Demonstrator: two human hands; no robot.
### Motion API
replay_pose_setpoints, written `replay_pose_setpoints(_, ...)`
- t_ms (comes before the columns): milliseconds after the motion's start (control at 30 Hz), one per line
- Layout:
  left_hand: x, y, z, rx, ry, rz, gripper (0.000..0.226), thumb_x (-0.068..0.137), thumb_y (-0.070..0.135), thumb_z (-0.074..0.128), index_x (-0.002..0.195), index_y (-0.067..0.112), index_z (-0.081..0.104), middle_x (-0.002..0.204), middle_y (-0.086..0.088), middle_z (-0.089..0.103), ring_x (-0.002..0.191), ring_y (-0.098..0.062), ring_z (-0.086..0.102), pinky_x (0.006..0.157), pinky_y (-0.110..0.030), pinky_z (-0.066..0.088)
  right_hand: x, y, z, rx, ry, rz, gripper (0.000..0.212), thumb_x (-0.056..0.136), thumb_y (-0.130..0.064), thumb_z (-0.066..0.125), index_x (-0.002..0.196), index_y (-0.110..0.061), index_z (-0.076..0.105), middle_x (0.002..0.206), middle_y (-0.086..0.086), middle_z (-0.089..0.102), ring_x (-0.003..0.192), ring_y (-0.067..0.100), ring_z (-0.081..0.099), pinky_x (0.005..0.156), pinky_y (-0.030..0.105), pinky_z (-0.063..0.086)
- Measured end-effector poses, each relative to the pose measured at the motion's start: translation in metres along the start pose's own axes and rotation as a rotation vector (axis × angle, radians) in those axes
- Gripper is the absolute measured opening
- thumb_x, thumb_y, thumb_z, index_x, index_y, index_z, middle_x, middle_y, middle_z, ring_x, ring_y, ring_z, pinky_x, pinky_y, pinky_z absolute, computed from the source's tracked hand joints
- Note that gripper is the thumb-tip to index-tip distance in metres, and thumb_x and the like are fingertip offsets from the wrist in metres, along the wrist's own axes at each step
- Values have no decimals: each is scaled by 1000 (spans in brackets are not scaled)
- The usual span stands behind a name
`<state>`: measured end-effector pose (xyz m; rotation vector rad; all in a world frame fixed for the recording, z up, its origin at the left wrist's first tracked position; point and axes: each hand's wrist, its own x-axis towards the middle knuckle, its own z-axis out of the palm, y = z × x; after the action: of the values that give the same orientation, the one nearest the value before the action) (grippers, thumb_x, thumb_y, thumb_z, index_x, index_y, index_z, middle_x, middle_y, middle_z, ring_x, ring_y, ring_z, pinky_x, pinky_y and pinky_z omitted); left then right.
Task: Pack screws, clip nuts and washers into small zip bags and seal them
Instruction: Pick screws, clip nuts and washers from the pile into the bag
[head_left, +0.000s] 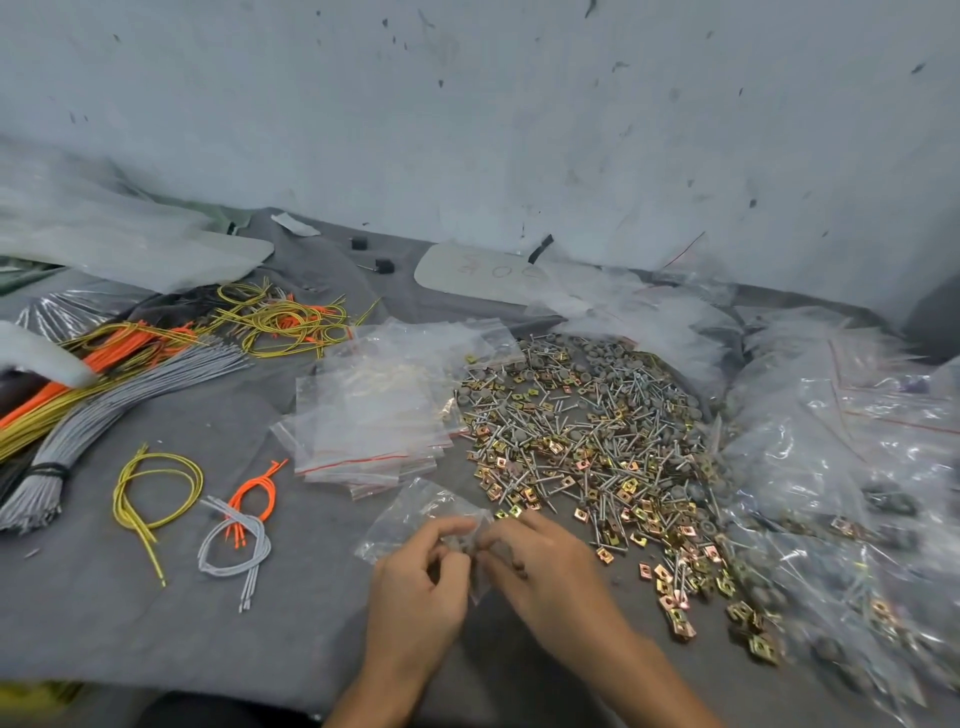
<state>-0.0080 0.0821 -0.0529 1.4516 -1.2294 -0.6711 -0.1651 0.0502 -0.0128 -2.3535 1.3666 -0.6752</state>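
Both hands work at the near centre of the bench (130, 613), which is covered with grey cloth. The left hand (415, 587) and the right hand (550, 566) each have fingers curled and pinch the small zip bag (415, 512) between thumb and fingertips. The bag is held just above the cloth, its clear body extending away from the person. What it contains cannot be told. The loose pile of screws, clip nuts and washers (587, 441) lies just right of the hands. A stack of empty zip bags (374, 415) lies just beyond the hands, touching the pile's left edge. A heap of clear bags (857, 467) lies at the far right. Grey wire bundle (104, 405), yellow wire loop (150, 493) and orange wires (260, 493) lie at the left.
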Motion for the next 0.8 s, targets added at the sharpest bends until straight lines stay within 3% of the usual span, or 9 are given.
replay_pose_setpoints(100, 0, -1, 0, -1, 0, 9, 37, 74, 37, 46, 102, 44, 70, 58, 1, 64, 49, -15, 59, 50, -30, 53, 3, 2, 6, -126, -17, 27, 24, 97, -52, 53, 114, -38, 59, 90, -13, 43, 93, 15, 56, 71, 32, 39)
replay_pose_setpoints(233, 0, -1, 0, -9, -38, 11, 33, 79, 37, 51, 106, 41, 69, 55, 1, 63, 47, -11, 58, 52, -20, 49, 6, 1, 8, -187, -91, -27, 34, 98, -54, 42, 124, -38, 55, 90, -10, 35, 96, 20, 51, 72, 35, 43)
replay_pose_setpoints(333, 0, 1, 0, -5, -39, -3, 35, 79, 35, 51, 108, 45, 68, 54, 0, 62, 47, -10, 56, 50, -17, 45, 7, 0, -7, -15, -68, -47, 37, 95, -55, 40, 117, -39, 64, 88, -11, 46, 87, 11, 53, 73, 34, 47)
replay_pose_setpoints(433, -1, 3, 0, -2, -46, -14, 38, 74, 44, 48, 107, 47, 67, 56, -4, 63, 50, -19, 60, 52, -25, 50, 19, 14, -36, 131, 108, -33, 19, 95, -39, 58, 100, -31, 75, 87, -15, 62, 80, 2, 58, 73, 27, 49)
replay_pose_setpoints(533, -2, 6, 1, 13, -62, -15, 37, 73, 45, 48, 106, 50, 65, 59, -7, 63, 54, -23, 59, 55, -30, 50, 57, 51, -76, 55, 129, 91, 11, 95, -33, 62, 101, -38, 70, 88, -20, 62, 73, -1, 60, 63, 14, 45)
replay_pose_setpoints(633, -3, 7, 2, 34, -62, -14, 36, 75, 37, 50, 105, 53, 65, 60, -7, 64, 54, -23, 59, 55, -26, 48, 109, 99, -101, -124, 134, 291, 14, 99, -28, 59, 106, -33, 70, 92, -15, 64, 60, 4, 57, 54, 21, 42)
replay_pose_setpoints(800, -1, 4, 0, 85, -102, 6, 47, 85, 14, 61, 106, 57, 62, 57, -3, 63, 51, -17, 57, 57, -32, 50, 170, 152, -87, -343, -72, 372, 18, 100, -23, 59, 109, -27, 74, 118, 1, 72, 79, 15, 65, 74, 32, 54)
